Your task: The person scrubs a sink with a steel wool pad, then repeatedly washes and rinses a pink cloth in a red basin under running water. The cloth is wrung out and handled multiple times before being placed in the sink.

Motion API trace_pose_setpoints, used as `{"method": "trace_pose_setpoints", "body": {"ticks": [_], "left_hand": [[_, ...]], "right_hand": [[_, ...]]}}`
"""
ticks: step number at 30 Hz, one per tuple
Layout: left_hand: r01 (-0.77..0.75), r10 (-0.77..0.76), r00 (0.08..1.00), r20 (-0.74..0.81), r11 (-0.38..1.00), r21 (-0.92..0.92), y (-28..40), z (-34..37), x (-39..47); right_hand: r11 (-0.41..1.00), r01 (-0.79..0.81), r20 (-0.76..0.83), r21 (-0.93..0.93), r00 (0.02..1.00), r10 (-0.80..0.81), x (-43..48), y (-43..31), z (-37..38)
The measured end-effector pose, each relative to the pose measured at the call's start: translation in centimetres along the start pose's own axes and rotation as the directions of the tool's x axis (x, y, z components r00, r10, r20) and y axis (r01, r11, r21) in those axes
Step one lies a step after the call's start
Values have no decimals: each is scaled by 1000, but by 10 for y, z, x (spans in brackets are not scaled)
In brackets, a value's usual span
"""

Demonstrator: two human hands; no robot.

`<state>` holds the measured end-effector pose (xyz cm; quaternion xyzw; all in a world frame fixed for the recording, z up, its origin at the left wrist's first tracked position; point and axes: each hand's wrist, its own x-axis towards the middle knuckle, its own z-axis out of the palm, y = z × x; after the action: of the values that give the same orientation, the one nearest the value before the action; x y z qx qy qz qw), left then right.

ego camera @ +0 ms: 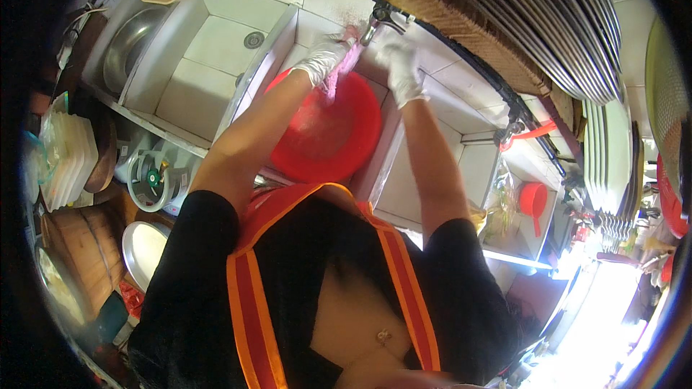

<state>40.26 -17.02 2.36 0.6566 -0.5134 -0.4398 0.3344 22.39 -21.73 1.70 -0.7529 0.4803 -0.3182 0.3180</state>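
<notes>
My left hand (327,56), in a white glove, grips a pink cloth (339,78) just left of a metal tap (377,22). The cloth hangs over the far rim of a red plastic basin (327,138) standing in the middle tiled sink compartment. Water or suds seem to lie in the basin, though its contents are blurred. My right hand (399,65), gloved as well, is raised right of the tap and apart from it. Motion blur hides how its fingers are set, and no object shows in it.
Tiled sink compartments flank the basin, the left one with a drain (253,40). Further right lies a red dipper (533,199). Stacked metal trays (540,21) overhang at upper right. A gas cylinder (151,178) and a wooden tub (89,256) stand at left.
</notes>
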Motion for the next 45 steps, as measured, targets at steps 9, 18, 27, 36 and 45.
{"method": "trace_pose_setpoints", "body": {"ticks": [9, 18, 27, 36, 45], "left_hand": [[-406, 497, 807, -320, 859, 311, -10, 54, -41], [-678, 642, 715, -277, 733, -51, -12, 67, -96], [-344, 93, 825, -558, 865, -365, -46, 53, -79], [-145, -70, 887, -456, 897, -418, -89, 41, -34], [-94, -107, 935, -338, 846, -526, -85, 33, -20]], "right_hand": [[788, -25, 52, 615, 999, -9, -19, 31, 88], [874, -203, -11, 442, 973, 232, -17, -121, 47], [959, -233, 4, 161, 972, 235, -25, -133, 23], [411, 657, 418, -633, 736, -533, 17, -59, 34], [499, 513, 301, -698, 843, -445, 45, -10, 63]]}}
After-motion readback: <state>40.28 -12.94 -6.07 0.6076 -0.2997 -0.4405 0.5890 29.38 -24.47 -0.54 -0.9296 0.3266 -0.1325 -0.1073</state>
